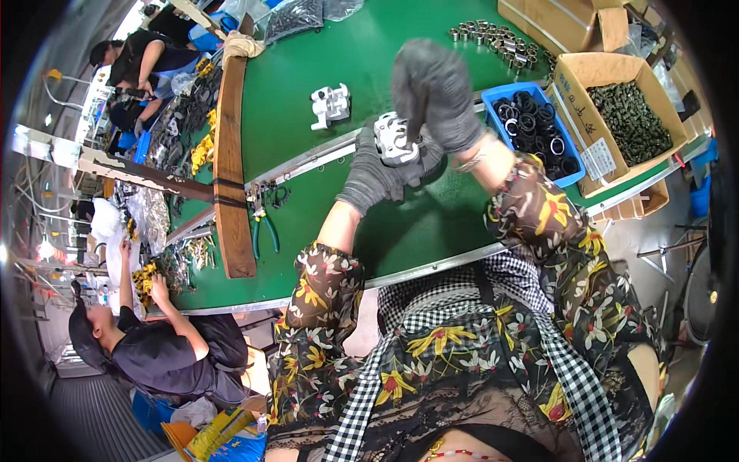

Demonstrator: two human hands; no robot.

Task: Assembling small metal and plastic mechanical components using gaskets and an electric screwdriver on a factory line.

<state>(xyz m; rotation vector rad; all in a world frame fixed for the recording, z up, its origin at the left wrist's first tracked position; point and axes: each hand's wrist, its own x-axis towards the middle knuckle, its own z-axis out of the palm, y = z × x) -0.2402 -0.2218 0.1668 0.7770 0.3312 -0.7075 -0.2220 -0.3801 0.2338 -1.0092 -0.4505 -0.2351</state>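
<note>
The gloved left hand [376,175] cups a white metal part [396,139] from below, fingers closed on it; the gloved right hand [433,92] presses down on top. Bare green table [339,208] lies left; beyond, a matching part [331,105]; right, a blue bin [570,175].

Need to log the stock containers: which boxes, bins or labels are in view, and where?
Cardboard box: right of the table, open, tan, full of small dark parts.
Blue bin: left of it, rectangular, holding black rings.
White label: on the box's near side.
Second cardboard box: far right corner, tan.
</note>
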